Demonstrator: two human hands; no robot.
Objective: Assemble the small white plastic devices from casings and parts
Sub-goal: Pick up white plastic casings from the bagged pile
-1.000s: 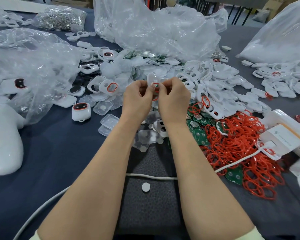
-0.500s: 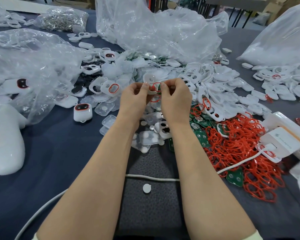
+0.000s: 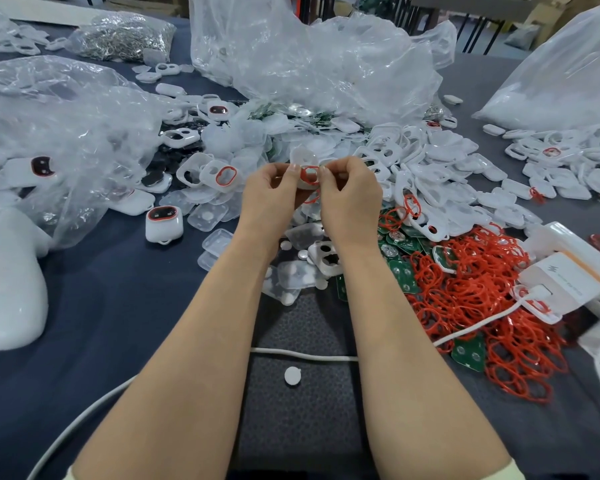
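Red ring (image 3: 309, 172) has been stretched further over the white casing (image 3: 305, 184), which is pinched by fingers of left hand (image 3: 271, 192) and right hand (image 3: 350, 195), raised together above the counter (image 3: 101, 306) middle.

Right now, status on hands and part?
Left hand and right hand both pinch white casing, red ring at its opening. Loose parts heaped behind, not obstructing.

Bright, even overhead light glares off the plastic bags (image 3: 309, 60); edges bow and blur.
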